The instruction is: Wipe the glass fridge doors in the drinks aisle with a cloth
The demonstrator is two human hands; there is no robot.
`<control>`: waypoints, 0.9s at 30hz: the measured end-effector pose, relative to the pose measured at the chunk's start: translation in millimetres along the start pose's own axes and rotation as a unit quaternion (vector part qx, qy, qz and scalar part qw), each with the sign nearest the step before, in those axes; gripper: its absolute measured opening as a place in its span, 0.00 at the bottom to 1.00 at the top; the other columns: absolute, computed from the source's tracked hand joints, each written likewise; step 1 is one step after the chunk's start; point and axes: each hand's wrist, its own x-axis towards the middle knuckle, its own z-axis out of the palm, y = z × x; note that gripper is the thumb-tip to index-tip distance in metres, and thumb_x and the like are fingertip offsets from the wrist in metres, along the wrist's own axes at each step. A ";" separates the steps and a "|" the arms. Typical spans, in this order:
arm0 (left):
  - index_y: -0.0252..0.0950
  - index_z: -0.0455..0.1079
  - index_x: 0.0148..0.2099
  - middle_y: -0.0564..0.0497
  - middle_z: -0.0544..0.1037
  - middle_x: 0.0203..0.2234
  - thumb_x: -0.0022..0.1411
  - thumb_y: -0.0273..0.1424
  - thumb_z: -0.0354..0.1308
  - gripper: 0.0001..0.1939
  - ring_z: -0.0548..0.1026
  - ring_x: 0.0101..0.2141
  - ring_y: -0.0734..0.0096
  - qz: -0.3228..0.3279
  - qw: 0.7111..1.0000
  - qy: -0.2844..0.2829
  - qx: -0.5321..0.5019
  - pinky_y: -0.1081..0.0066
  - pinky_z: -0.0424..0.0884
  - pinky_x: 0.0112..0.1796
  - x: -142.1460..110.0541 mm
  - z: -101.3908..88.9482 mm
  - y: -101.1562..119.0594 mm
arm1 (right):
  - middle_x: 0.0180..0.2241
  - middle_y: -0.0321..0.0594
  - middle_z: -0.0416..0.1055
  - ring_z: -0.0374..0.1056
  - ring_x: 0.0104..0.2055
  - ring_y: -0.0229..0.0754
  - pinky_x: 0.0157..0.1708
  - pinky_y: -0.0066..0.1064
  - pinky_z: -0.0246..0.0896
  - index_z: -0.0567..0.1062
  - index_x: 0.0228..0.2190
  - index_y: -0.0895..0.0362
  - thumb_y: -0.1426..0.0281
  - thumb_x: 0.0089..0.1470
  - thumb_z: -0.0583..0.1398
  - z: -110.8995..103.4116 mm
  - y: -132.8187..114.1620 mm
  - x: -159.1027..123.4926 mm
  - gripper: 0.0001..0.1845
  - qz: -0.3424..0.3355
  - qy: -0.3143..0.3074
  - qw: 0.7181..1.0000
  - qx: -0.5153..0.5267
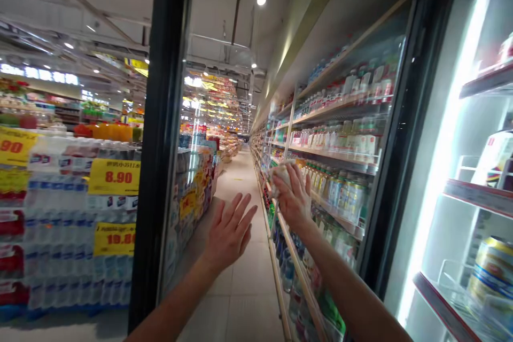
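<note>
A glass door (236,310) with a dark frame (160,133) stands in front of me. My right hand (295,200) is closed on a crumpled white cloth (281,179), pressed up at the glass. Part of the cloth is hidden under the fingers. To the left of it and a little lower, my left hand (230,232) is raised with its fingers spread, holding nothing. Whether its fingertips touch the glass I cannot tell.
A lit cooler with shelves (476,197) of cans and cartons is at the right. Shelves of bottles (340,192) show in the glass. On the left rise stacked packs of bottles (76,235) with yellow price signs (115,176).
</note>
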 end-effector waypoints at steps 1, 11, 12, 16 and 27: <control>0.42 0.56 0.60 0.47 0.63 0.57 0.59 0.30 0.52 0.26 0.53 0.61 0.65 0.004 1.000 -0.004 -0.007 0.59 0.44 0.60 0.0 -4.0 -4.9 | 0.60 0.41 0.53 0.45 0.64 0.46 0.60 0.49 0.38 0.67 0.50 0.48 0.75 0.53 0.51 -2.2 6.9 -0.2 0.23 0.017 0.004 1.000 -0.011; 0.42 0.43 0.65 0.45 0.60 0.58 0.58 0.34 0.54 0.35 0.49 0.62 0.62 -0.095 0.991 0.041 0.084 0.52 0.41 0.60 4.0 -36.0 -46.7 | 0.61 0.44 0.52 0.43 0.64 0.48 0.59 0.50 0.41 0.64 0.53 0.49 0.76 0.53 0.52 -2.9 -20.1 -17.2 0.25 0.040 0.017 0.999 0.008; 0.42 0.43 0.65 0.45 0.60 0.58 0.59 0.34 0.54 0.35 0.49 0.62 0.63 -0.093 0.991 0.041 0.089 0.53 0.41 0.60 4.0 -36.5 -45.7 | 0.60 0.41 0.55 0.44 0.64 0.47 0.60 0.48 0.40 0.65 0.51 0.46 0.75 0.53 0.54 -2.0 -35.7 -25.1 0.24 -0.026 -0.011 0.999 0.030; 0.39 0.46 0.64 0.45 0.60 0.58 0.60 0.32 0.51 0.32 0.47 0.62 0.63 -0.069 0.991 0.035 0.106 0.53 0.42 0.60 4.0 -38.8 -43.4 | 0.58 0.38 0.57 0.48 0.63 0.45 0.61 0.49 0.36 0.68 0.49 0.44 0.73 0.53 0.55 -1.4 -44.1 -19.5 0.21 -0.040 -0.022 0.998 0.040; 0.38 0.51 0.62 0.44 0.62 0.57 0.60 0.32 0.50 0.28 0.47 0.62 0.63 -0.068 0.993 0.032 0.092 0.54 0.42 0.60 1.6 -43.7 -44.6 | 0.59 0.36 0.57 0.47 0.63 0.44 0.61 0.47 0.37 0.69 0.48 0.44 0.73 0.53 0.56 2.9 -62.1 -3.5 0.21 -0.077 -0.020 0.995 0.055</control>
